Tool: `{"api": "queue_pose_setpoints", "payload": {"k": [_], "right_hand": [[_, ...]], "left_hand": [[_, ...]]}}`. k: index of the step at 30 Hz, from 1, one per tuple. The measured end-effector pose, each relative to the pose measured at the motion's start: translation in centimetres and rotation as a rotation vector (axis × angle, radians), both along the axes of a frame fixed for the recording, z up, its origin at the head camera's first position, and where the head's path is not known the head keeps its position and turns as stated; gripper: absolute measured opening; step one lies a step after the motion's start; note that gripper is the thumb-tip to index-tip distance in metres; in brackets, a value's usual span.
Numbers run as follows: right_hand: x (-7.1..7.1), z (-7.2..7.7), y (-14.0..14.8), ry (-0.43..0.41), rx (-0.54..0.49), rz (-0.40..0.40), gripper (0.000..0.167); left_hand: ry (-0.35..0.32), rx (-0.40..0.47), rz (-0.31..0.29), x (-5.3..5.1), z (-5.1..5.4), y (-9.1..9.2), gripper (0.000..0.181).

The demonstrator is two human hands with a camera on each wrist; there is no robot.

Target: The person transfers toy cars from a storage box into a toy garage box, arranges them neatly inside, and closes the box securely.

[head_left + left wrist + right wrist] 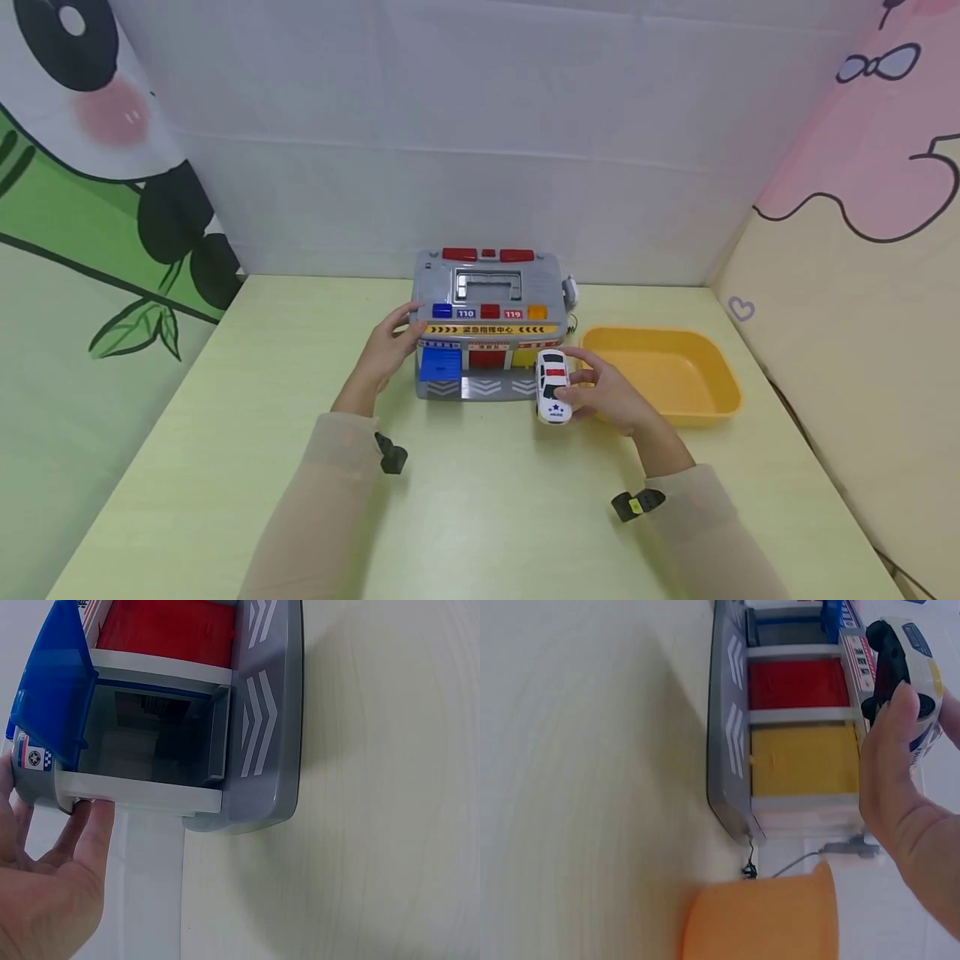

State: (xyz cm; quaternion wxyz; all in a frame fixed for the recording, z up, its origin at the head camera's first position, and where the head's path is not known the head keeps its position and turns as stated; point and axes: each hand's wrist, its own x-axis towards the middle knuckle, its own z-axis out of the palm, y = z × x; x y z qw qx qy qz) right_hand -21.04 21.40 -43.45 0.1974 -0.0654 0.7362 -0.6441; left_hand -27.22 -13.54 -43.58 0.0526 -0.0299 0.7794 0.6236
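Note:
A grey toy garage (487,292) with blue, red and yellow doors stands on the table. My left hand (386,346) holds its left end; in the left wrist view, the fingers of that hand (56,870) lie at the roof's edge and side wall. The blue door (56,682) is swung up, showing a hollow bay (146,742). The red door (799,684) and yellow door (804,760) are closed. My right hand (611,392) pinches a white toy police car (553,387) by its sides, in front of the yellow door and raised off the table.
A yellow plastic basin (660,371) stands right of the garage, close to my right hand. A small grey piece (572,292) with a cord hangs at the garage's right side. A white cloth wall (450,167) rises behind the table (480,500).

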Motion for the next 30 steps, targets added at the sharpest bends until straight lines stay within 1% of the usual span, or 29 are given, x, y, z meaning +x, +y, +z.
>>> {"api": "queue_pose_setpoints", "payload": {"k": [5, 8, 14, 20, 30], "right_hand": [[0.4, -0.5, -1.5, -0.029, -0.011, 0.015, 0.078], [0.4, -0.8, -2.3, -0.042, -0.014, 0.025, 0.079], [0.4, -1.3, -4.4, -0.055, -0.031, 0.034, 0.075], [0.1, -1.7, -6.0, -0.075, -0.011, 0.037, 0.074], [-0.3, -2.1, -7.8, -0.054, 0.008, 0.049, 0.072]], "left_hand": [[-0.01, 0.01, -0.007, 0.1, 0.0, -0.1, 0.05], [-0.005, 0.014, -0.014, 0.1, -0.1, 0.0, 0.052], [0.0, 0.011, -0.009, 0.0, -0.1, 0.2, 0.051], [-0.005, 0.008, -0.002, -0.1, -0.1, 0.2, 0.05], [-0.005, 0.001, 0.012, 0.0, 0.1, -0.1, 0.049]]}}
